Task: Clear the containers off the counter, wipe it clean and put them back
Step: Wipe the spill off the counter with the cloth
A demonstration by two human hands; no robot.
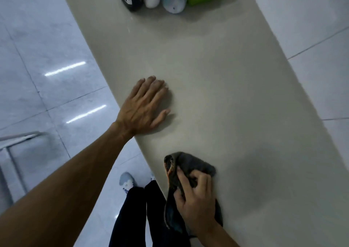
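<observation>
Counter [217, 80], left hand [140, 107] flat on it, right hand [196, 203] grip clenched around cloth [196, 164]

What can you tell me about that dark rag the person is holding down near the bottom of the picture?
The cloth is dark grey, soft and crumpled, with an orange-and-dark patterned edge along its left side. It lies bunched at the near edge of the beige counter, partly draping over that edge. The right hand presses on top with curled fingers gripping its folds, hiding its middle. The left hand rests flat on the counter farther along, apart from it.
</observation>
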